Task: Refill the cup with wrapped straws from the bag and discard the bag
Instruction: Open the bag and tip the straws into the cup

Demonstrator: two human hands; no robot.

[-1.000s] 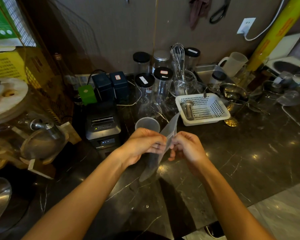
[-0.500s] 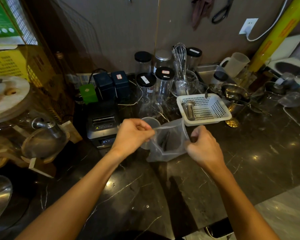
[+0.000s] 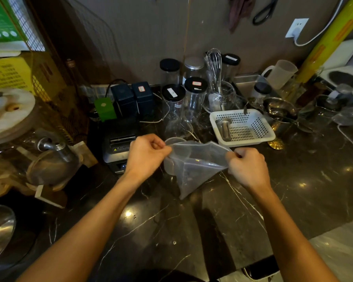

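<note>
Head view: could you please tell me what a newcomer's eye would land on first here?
First, the clear bag stretched at centre between the left hand and right hand, each pinching a top corner above the dark marble counter. Just behind it stands a translucent cup, partly hidden by the bag. To the right sits a white basket, with jars along the wall.

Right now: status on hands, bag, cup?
Left hand and right hand pinch bag mouth, pulled wide. Cup behind bag, looks empty. Nothing blocking.

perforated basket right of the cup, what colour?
White, seen in the head view: the basket sits behind the bag.
</note>
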